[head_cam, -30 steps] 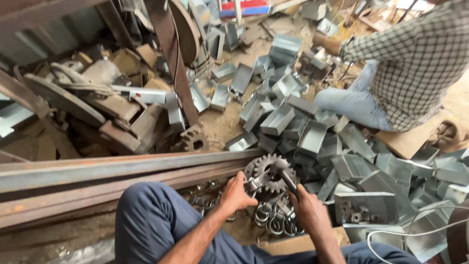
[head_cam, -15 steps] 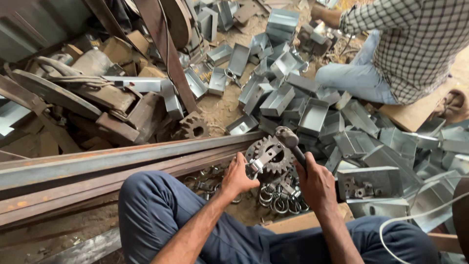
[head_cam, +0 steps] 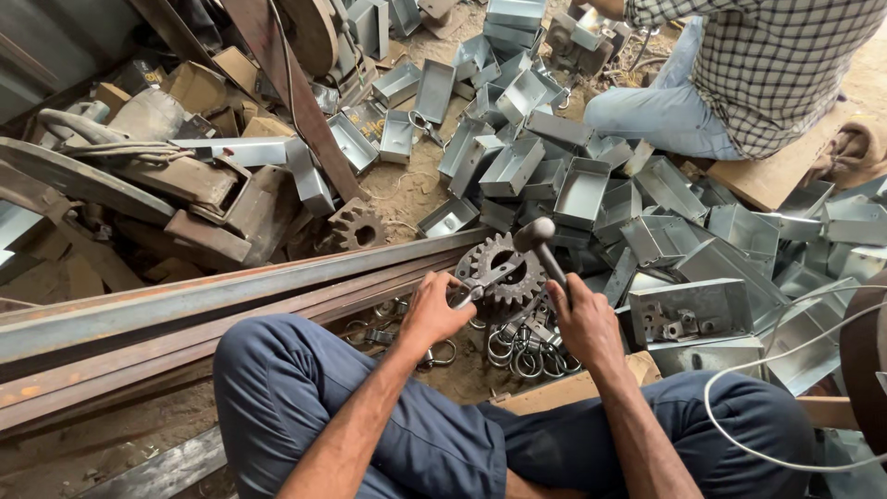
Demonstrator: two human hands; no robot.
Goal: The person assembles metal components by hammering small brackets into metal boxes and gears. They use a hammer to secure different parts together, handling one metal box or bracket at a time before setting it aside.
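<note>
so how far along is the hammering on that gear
Done: a heap of ringed metal pieces lies beside the gear. In hand: the left hand holds a piece on the toothed gear; the right hand holds a raised hammer. How many remain can't be told.

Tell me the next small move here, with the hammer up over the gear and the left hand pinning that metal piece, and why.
Probably bring the hammer straight down onto the small metal piece lying across the toothed gear. The right hand grips the handle with the head raised just above the gear, and the left hand holds the piece's near end, fingers back from the likely strike spot.
</note>
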